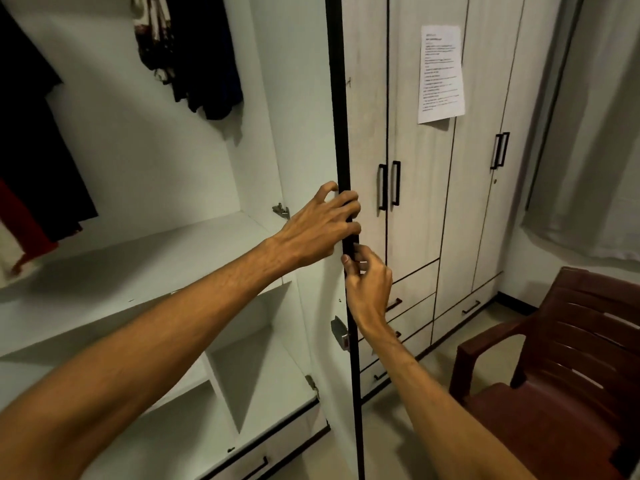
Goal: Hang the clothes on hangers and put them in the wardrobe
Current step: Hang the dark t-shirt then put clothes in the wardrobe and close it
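The white wardrobe (194, 244) stands open on the left. Dark and patterned clothes (194, 53) hang at its top, and black and red garments (31, 168) hang at the far left. The open wardrobe door (341, 98) is seen edge-on, with a black edge strip running top to bottom. My left hand (320, 230) grips that edge, fingers curled round it. Just below, my right hand (369, 285) holds the same edge, thumb on the strip. No hanger is in either hand.
Closed wardrobe doors (415, 202) with black handles and drawers fill the right, with a printed paper sheet (440, 72) taped on one. A dark brown plastic chair (561, 368) stands at the lower right. A grey curtain (588, 133) hangs at the far right.
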